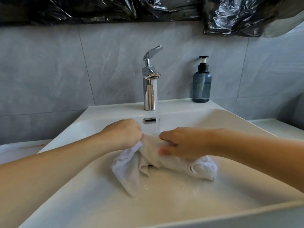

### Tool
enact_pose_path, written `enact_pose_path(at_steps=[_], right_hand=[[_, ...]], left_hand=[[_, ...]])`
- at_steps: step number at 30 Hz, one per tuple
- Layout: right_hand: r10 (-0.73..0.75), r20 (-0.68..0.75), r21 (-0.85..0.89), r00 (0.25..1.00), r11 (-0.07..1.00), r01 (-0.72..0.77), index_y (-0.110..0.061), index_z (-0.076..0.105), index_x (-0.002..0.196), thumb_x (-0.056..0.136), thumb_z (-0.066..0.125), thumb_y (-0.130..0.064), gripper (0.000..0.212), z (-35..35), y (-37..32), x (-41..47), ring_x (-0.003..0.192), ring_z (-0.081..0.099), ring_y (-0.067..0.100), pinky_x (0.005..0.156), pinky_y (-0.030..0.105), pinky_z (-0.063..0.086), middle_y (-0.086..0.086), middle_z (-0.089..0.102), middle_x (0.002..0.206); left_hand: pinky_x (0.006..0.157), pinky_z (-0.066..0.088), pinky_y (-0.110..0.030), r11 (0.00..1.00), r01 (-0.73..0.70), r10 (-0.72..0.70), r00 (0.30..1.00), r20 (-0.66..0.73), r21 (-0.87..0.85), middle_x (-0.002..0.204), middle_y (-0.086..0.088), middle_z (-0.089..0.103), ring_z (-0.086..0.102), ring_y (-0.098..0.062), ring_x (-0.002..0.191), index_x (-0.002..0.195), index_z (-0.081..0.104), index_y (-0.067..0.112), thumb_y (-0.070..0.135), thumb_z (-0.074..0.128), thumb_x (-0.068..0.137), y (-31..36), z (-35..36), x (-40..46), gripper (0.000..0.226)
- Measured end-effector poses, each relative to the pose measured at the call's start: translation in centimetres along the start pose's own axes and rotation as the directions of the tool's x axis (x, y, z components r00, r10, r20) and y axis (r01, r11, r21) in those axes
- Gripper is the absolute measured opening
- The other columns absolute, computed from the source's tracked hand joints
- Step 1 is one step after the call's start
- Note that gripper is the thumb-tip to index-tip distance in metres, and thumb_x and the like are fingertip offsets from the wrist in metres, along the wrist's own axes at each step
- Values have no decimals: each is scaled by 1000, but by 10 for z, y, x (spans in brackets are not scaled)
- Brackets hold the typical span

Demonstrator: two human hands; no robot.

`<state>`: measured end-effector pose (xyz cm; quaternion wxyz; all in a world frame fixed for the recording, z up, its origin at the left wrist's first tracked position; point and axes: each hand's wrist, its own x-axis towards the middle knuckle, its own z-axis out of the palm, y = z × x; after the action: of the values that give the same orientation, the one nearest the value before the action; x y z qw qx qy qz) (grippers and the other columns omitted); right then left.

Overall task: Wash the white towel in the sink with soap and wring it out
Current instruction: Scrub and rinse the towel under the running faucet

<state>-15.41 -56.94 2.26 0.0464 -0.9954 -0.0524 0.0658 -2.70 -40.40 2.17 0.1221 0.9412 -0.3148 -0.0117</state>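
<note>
Sink (164, 208): white rectangular basin, wide and shallow.
Wall (49, 71): grey tiles, with black plastic sheeting (238, 15) along the top.
Tap (150, 83): chrome, lever raised — water runs down onto the towel.
Towel (148, 162): white, bunched in the basin under the stream, both ends trailing on the basin floor.
Soap bottle (202, 84): blue pump dispenser, upright on the sink's back surface, right of the tap.
Left hand (125, 134): fingers curled, gripping the towel's left part.
Right hand (179, 143): fingers curled over the towel's middle — holding it.
</note>
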Motion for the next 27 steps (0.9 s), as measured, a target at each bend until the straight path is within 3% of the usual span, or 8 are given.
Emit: enact_pose_path(at_steps=[2, 4, 8, 10, 13, 17, 22, 27], right_hand=[[158, 189, -10, 969, 987, -159, -35, 29, 126, 75, 67, -69, 72, -11, 3, -5, 95, 60, 20, 84, 36, 50, -6, 57, 106], [242, 270, -69, 932, 970, -233, -41, 22, 127, 69, 75, -65, 82, -20, 6, -12, 96, 63, 23, 85, 38, 55, -1, 60, 113], [212, -29, -145, 977, 966, -214, -26, 44, 118, 92, 61, -36, 32, -31, 22, -6, 83, 56, 18, 63, 28, 44, -1, 60, 101], [167, -179, -191, 970, 961, -201, -24, 52, 116, 97, 48, -22, 20, -32, 30, -3, 95, 55, 21, 76, 33, 47, -3, 55, 103], [149, -208, -18, 967, 988, -156, -25, 58, 122, 96, 44, -13, 32, -22, 32, -1, 108, 54, 22, 94, 37, 44, -3, 59, 115], [132, -172, 179, 976, 979, -100, -19, 59, 123, 101, 43, -18, 27, -16, 27, 3, 111, 52, 21, 100, 35, 39, 0, 61, 122], [174, -8, 92, 985, 981, -173, -27, 50, 121, 107, 31, -36, 26, -21, 28, 0, 108, 50, 18, 98, 33, 37, -6, 53, 114], [208, -122, -87, 970, 972, -220, -26, 50, 125, 100, 43, -17, 27, -23, 36, -4, 102, 52, 19, 84, 29, 44, -2, 51, 121]], left_hand=[[58, 34, -34, 999, 30, -30, 999, -34, -18, 68, -2, 51, 43, -27, 67, 53, 43, 15, 31, 47, 70, -1, -10, 2, 24], [55, 25, -33, 998, 67, -68, 993, -99, -12, 67, -6, 46, 35, -25, 63, 55, 37, 14, 33, 43, 71, 1, -18, 1, 26], [59, 32, -33, 958, 153, -78, 954, -290, 244, 81, -7, 56, 50, -26, 74, 70, 50, 12, 31, 39, 88, 8, -21, -11, 29], [73, 39, -35, 970, -27, 100, 949, -298, 240, 101, -4, 57, 52, -28, 96, 87, 54, 17, 37, 37, 83, 11, -10, -16, 26], [99, 36, -36, 939, -343, 336, 933, -131, -34, 124, 3, 46, 41, -20, 117, 125, 48, 26, 38, 53, 94, 22, 21, -23, 34], [80, 39, -33, 939, -343, 338, 933, -125, -26, 92, 6, 51, 52, -21, 98, 88, 48, 25, 40, 49, 100, 25, 28, -14, 19], [62, 31, -36, 987, -162, 152, 953, -263, -15, 69, 3, 49, 48, -25, 75, 67, 46, 19, 31, 39, 105, 17, -9, -8, 41], [69, 34, -35, 941, -117, 169, 975, -142, 318, 96, 1, 62, 48, -24, 84, 75, 40, 27, 43, 35, 104, 13, 0, -16, 34]])
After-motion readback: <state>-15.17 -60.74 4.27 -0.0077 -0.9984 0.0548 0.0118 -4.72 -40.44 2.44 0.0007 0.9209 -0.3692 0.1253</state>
